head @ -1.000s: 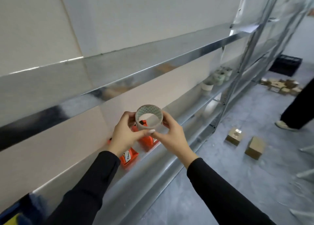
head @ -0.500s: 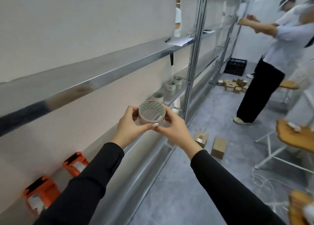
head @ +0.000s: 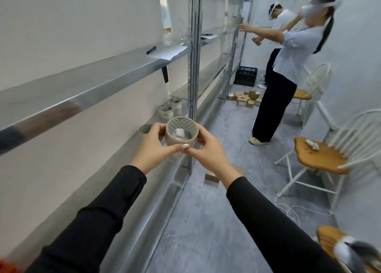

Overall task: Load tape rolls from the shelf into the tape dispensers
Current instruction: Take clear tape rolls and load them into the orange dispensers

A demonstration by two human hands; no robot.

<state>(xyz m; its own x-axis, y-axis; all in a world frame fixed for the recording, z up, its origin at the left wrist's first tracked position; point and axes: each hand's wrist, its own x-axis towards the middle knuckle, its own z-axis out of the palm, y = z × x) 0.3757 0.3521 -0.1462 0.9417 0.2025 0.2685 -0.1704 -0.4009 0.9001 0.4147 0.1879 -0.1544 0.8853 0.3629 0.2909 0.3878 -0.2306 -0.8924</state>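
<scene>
A clear tape roll (head: 181,133) with a patterned core is held in front of me between both hands, its opening tilted toward me. My left hand (head: 154,144) grips its left side and my right hand (head: 208,149) its right side, thumbs meeting underneath. More tape rolls (head: 169,108) sit further along the metal shelf (head: 127,149), and a single roll (head: 145,128) lies just behind my left hand. An orange tape dispenser (head: 6,266) barely shows at the bottom left corner.
Two people (head: 286,66) stand at the shelving ahead on the right. White chairs with wooden seats (head: 321,157) line the right wall. Cardboard boxes (head: 245,98) and a dark crate (head: 246,75) sit on the floor; a small box (head: 212,177) lies near the shelf post (head: 192,87).
My view has swung right along the shelf, away from the orange dispensers, which have slid out of frame. Both hands keep hold of the tape roll.
</scene>
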